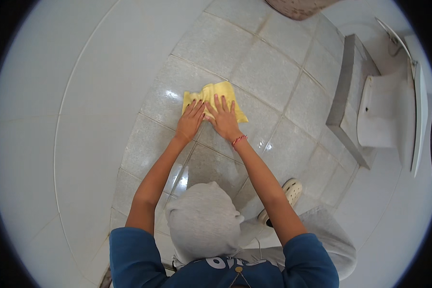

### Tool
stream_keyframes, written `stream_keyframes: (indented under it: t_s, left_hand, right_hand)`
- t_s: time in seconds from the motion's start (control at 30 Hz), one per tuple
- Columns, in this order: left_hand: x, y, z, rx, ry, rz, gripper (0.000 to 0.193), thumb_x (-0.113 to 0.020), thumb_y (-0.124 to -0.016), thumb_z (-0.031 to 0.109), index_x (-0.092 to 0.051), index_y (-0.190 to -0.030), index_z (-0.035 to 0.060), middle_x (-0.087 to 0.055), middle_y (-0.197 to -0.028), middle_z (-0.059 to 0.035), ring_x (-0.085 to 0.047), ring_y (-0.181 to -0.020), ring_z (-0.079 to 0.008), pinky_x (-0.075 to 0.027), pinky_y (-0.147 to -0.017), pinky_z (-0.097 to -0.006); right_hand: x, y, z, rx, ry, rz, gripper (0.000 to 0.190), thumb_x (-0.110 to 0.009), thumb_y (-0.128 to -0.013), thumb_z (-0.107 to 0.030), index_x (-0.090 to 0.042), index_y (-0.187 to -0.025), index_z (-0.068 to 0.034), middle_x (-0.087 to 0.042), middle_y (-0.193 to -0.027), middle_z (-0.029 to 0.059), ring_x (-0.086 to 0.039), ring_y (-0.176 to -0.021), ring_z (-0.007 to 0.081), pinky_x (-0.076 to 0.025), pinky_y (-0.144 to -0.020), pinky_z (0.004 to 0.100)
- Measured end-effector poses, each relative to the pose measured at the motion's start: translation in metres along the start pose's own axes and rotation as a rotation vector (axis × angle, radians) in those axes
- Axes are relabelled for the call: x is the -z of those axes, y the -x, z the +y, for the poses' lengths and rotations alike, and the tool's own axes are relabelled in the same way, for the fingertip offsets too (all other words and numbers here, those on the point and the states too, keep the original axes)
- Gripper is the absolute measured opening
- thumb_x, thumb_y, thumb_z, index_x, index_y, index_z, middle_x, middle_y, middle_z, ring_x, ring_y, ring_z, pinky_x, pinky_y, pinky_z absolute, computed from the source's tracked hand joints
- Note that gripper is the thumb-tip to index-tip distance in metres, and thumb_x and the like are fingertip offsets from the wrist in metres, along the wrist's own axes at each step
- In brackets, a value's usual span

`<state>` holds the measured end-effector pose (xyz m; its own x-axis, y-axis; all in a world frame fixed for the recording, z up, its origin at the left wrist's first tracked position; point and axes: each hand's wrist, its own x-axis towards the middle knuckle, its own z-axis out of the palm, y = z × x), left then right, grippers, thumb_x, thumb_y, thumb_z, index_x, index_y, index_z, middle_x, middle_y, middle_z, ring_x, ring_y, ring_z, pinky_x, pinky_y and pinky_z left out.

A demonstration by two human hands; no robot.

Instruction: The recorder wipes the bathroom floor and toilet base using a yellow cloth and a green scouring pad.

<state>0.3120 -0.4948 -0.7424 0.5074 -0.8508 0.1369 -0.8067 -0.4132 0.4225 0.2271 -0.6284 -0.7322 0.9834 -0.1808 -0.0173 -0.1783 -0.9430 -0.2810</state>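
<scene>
A yellow cloth (226, 91) lies crumpled and partly folded on the grey tiled floor (270, 68). My left hand (190, 121) rests palm down on the cloth's left part, its fingers pointing away from me. Flat on the middle and right of the cloth is my right hand (223, 118), fingers spread, a red and white braided bracelet at the wrist. The thumbs come close together between the hands. Neither hand is seen curled around the cloth; what lies under the palms is hidden. Wet, shiny patches show on the tiles around it.
A white toilet (379, 115) with its lid raised stands at the right on a grey tiled step (345, 104). Pale wall panels (93, 108) rise at the left. A brown rounded object (298, 9) edges in at the top. My bent knee and a beige clog (292, 190) are near me.
</scene>
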Motion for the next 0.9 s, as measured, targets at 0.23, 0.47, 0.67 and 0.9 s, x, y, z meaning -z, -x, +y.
stream_keyframes:
  t_s: [0.23,0.47,0.67,0.9]
  left_hand:
    - [-0.001,0.064,0.057,-0.045,0.056,-0.098,0.036,-0.048,-0.082,0.016,-0.045,-0.115,0.0034,-0.042,-0.122,-0.0092,-0.036,-0.115,-0.0266,-0.031,-0.094,-0.0377]
    - [-0.034,0.059,0.101,-0.258,0.084,-0.203,0.035,-0.05,-0.081,0.018,-0.048,-0.112,0.003,-0.039,-0.124,-0.013,-0.032,-0.118,-0.0275,-0.03,-0.095,-0.0372]
    - [-0.066,0.022,0.136,-0.561,0.25,-0.325,0.033,-0.049,-0.081,0.016,-0.048,-0.111,0.0023,-0.038,-0.124,-0.0146,-0.03,-0.12,-0.0311,-0.028,-0.097,-0.0372]
    - [-0.051,-0.052,0.161,-0.656,0.495,-0.309,0.031,-0.049,-0.081,0.015,-0.047,-0.108,0.0004,-0.042,-0.12,-0.0157,-0.03,-0.119,-0.0323,-0.029,-0.097,-0.0374]
  right_hand:
    - [0.002,0.098,-0.026,-0.098,-0.135,-0.045,0.05,-0.042,-0.083,-0.038,-0.035,-0.126,-0.013,-0.03,-0.132,0.0101,-0.025,-0.123,0.0251,-0.017,-0.1,0.0452]
    - [0.0,0.168,-0.021,-0.392,-0.22,0.132,0.05,-0.048,-0.081,-0.034,-0.038,-0.123,-0.01,-0.041,-0.123,0.013,-0.033,-0.119,0.0252,-0.024,-0.098,0.0408]
    - [0.003,0.202,-0.003,-0.671,-0.126,0.187,0.048,-0.047,-0.082,-0.031,-0.038,-0.122,-0.007,-0.04,-0.122,0.0183,-0.036,-0.116,0.0283,-0.027,-0.096,0.0411]
    - [0.06,0.174,0.036,-0.787,-0.141,0.333,0.045,-0.046,-0.083,-0.028,-0.039,-0.121,-0.004,-0.04,-0.118,0.023,-0.037,-0.112,0.0348,-0.027,-0.094,0.045]
